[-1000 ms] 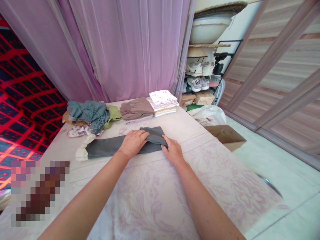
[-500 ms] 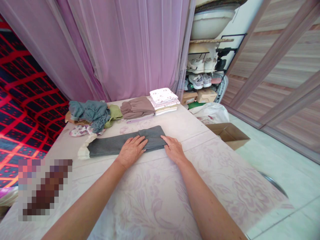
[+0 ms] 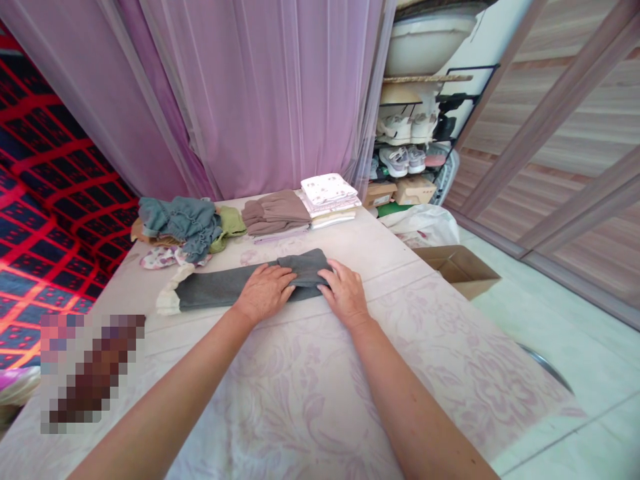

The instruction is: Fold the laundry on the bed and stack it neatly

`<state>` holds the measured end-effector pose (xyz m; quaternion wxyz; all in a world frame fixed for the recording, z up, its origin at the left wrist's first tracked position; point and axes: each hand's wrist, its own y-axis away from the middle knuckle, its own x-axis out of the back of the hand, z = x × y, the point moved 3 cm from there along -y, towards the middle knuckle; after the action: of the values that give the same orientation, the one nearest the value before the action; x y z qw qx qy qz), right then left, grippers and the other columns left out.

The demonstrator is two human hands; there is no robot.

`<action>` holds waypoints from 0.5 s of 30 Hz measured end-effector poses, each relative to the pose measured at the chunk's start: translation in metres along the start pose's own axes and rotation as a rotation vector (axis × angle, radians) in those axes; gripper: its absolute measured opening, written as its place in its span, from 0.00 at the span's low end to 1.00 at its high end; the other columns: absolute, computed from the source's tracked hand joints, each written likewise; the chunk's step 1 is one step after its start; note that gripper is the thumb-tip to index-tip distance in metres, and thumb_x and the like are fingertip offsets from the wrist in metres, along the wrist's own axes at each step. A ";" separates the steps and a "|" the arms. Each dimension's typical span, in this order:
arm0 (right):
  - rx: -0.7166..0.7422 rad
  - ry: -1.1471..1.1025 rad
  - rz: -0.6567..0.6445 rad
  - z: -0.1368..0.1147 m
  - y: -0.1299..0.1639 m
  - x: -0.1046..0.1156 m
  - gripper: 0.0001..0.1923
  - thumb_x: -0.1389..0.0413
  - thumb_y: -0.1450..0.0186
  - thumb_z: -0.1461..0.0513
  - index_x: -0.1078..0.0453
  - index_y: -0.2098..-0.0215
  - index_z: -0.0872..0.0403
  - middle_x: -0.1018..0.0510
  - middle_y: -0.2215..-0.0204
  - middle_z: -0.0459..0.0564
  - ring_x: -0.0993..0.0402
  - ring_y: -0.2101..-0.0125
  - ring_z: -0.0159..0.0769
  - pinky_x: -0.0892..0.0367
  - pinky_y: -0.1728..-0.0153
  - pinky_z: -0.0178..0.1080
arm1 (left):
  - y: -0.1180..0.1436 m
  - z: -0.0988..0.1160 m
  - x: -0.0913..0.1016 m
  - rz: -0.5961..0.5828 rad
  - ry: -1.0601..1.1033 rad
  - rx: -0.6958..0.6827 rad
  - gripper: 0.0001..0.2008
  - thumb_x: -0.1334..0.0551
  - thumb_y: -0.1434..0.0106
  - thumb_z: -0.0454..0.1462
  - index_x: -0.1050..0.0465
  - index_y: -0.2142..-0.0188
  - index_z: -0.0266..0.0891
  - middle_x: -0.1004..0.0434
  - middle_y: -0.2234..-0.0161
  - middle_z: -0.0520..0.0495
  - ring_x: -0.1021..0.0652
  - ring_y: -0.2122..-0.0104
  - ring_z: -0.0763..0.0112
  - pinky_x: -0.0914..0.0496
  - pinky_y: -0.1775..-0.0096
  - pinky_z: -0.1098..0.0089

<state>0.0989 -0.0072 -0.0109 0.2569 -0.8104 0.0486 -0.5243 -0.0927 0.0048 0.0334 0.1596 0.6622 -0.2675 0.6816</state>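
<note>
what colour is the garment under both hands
Dark grey garment with a cream cuff at its left end, seen in the head view.

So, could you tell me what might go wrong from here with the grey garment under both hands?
The grey garment is folded only at its right end, where the left hand and right hand press on it. Lifting off could let that fold spring open. Its long left end with the cream cuff lies close to the loose clothes pile, so it might drag or catch something there if pulled.
</note>
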 end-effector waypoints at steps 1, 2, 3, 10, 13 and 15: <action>0.006 -0.001 -0.011 -0.001 -0.002 0.000 0.14 0.46 0.36 0.63 0.28 0.52 0.49 0.30 0.45 0.55 0.35 0.47 0.44 0.39 0.51 0.46 | 0.000 0.000 0.000 -0.005 -0.003 0.000 0.19 0.49 0.32 0.42 0.30 0.46 0.44 0.27 0.45 0.46 0.29 0.46 0.59 0.41 0.43 0.53; 0.007 -0.006 -0.025 -0.002 -0.003 0.000 0.13 0.46 0.36 0.62 0.28 0.53 0.49 0.28 0.47 0.54 0.34 0.48 0.43 0.39 0.52 0.45 | 0.001 0.000 -0.001 -0.009 -0.005 -0.001 0.19 0.49 0.32 0.42 0.30 0.45 0.44 0.27 0.45 0.46 0.29 0.46 0.59 0.41 0.43 0.53; 0.007 -0.014 -0.038 -0.002 -0.003 0.000 0.13 0.46 0.36 0.63 0.28 0.53 0.49 0.27 0.48 0.53 0.33 0.49 0.43 0.39 0.52 0.45 | 0.001 0.000 0.000 -0.010 -0.006 0.000 0.19 0.50 0.32 0.42 0.31 0.45 0.45 0.28 0.45 0.46 0.29 0.46 0.59 0.42 0.43 0.53; 0.004 -0.079 0.003 0.000 0.001 -0.005 0.19 0.48 0.37 0.66 0.34 0.47 0.54 0.27 0.48 0.56 0.34 0.48 0.42 0.39 0.50 0.45 | -0.010 -0.001 0.009 0.036 -0.033 -0.010 0.21 0.48 0.34 0.41 0.33 0.43 0.44 0.28 0.45 0.44 0.30 0.46 0.58 0.45 0.41 0.53; -0.038 -0.073 -0.011 0.002 0.000 -0.007 0.16 0.50 0.36 0.67 0.32 0.50 0.53 0.26 0.48 0.55 0.31 0.50 0.41 0.38 0.50 0.43 | -0.015 0.000 0.015 0.075 -0.042 -0.054 0.21 0.49 0.33 0.39 0.35 0.42 0.45 0.30 0.44 0.45 0.30 0.45 0.60 0.46 0.41 0.54; -0.064 -0.062 -0.029 0.004 -0.001 -0.008 0.16 0.51 0.35 0.67 0.31 0.51 0.54 0.26 0.48 0.55 0.29 0.51 0.40 0.37 0.51 0.42 | -0.018 0.000 0.017 0.088 -0.049 -0.072 0.20 0.50 0.33 0.37 0.33 0.43 0.46 0.28 0.45 0.46 0.29 0.46 0.61 0.46 0.41 0.54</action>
<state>0.0986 -0.0018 -0.0183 0.2245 -0.8346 0.0457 -0.5010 -0.0841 0.0167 0.0530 0.1468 0.6599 -0.3246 0.6615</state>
